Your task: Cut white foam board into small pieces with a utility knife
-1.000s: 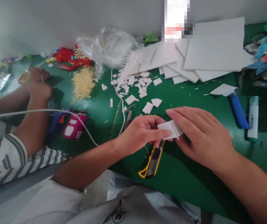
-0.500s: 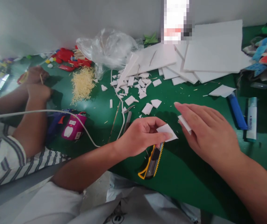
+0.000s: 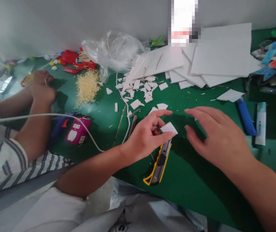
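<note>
My left hand [image 3: 144, 135] pinches a small white foam piece [image 3: 169, 128] between thumb and fingers, its index finger raised off it. Under that hand a yellow and black utility knife [image 3: 159, 164] lies on the green table, its front end partly hidden by the thumb. To the right, apart from the piece, my right hand [image 3: 215, 135] hovers with thumb and fingers spread. A tiny white bit shows by its inner fingers; what it is, I cannot make out. Cut white foam scraps [image 3: 136, 103] lie scattered beyond my left hand.
White foam sheets [image 3: 221, 51] are stacked at the back, beside a clear plastic bag [image 3: 118, 51]. A blue tool [image 3: 246, 116] and a glue tube [image 3: 261, 124] lie at right. Left are yellow shreds [image 3: 87, 87], a magenta power adapter [image 3: 78, 130], a white cable [image 3: 51, 114] and another person's hands [image 3: 42, 87].
My hands have separated, and my right hand has opened; the white piece it held half a second ago is no longer plainly visible. My left hand has turned its piece and lifted its index finger.
</note>
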`<state>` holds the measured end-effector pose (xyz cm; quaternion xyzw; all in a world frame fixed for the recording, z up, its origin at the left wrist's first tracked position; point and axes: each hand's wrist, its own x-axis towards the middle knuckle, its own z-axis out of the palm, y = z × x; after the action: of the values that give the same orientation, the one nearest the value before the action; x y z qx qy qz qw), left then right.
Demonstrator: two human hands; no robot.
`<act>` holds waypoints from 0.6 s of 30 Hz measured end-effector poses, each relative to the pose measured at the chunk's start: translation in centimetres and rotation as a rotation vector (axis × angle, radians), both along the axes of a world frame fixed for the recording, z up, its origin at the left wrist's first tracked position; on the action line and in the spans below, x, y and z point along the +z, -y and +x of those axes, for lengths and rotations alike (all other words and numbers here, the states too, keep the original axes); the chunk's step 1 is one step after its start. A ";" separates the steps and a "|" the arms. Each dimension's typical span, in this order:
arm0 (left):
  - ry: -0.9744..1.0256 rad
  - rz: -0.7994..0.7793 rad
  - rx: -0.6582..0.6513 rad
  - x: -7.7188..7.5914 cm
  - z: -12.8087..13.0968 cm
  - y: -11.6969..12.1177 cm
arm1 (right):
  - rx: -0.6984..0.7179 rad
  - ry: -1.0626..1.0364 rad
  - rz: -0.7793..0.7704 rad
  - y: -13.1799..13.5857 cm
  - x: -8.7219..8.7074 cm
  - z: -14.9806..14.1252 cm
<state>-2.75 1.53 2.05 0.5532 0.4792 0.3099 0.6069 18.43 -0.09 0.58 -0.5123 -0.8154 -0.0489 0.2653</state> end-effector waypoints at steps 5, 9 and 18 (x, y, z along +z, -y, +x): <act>0.000 0.046 0.059 0.0 0.0 0.0 | 0.146 -0.080 -0.070 0.5 0.9 -0.3; -0.022 0.072 0.051 -0.1 0.0 0.1 | 0.143 -0.091 -0.096 0.7 0.8 -0.6; -0.123 0.108 -0.062 0.0 -0.3 0.1 | 0.198 -0.046 -0.024 0.1 0.1 -0.5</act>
<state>-3.06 1.46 2.03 0.6176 0.4808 0.2819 0.5550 17.91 -0.15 0.68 -0.4332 -0.8563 -0.0011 0.2812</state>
